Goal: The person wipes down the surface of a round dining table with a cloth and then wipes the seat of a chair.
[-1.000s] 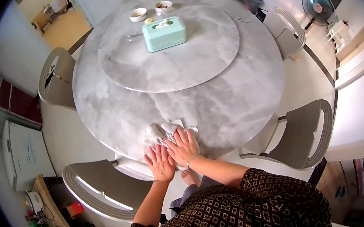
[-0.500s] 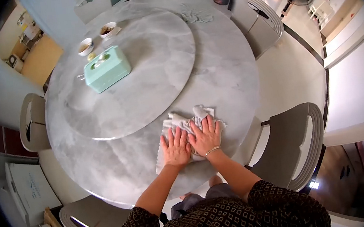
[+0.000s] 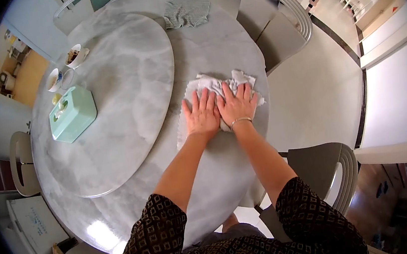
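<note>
"Just right of centre in the frame, what've the hands got?"

"A pale cloth (image 3: 217,83) on the table (image 3: 206,192), betw. the disc (image 3: 124,96) and the table's right edge. L hand (image 3: 202,114) & R hand (image 3: 237,105) lie on it."

"Gripping?"

"Not that I can see. Both open, palms down, side by side, fingers spread. Undersides hidden, so can't tell how hard they press."

"How's it lie?"

"Rucked up past the fingertips; a flatter flap runs out left of L hand."

"Tips for a good wipe?"

"IMO, smooth the bunch first so more cloth meets the top. Even pressure w/ both palms, hands moving as a pair, strokes overlapping. Mind the edge on the right: too far & the cloth could slip over. Same w/ the disc's rim on the left; cloth might catch there, so ease off near it."

"Anything in the way?"

"Nothing close. Green box (image 3: 76,116) on the disc, left of frame; 2 bowls (image 3: 74,63), upper left; a towel (image 3: 188,12), upper centre, well apart."
</note>
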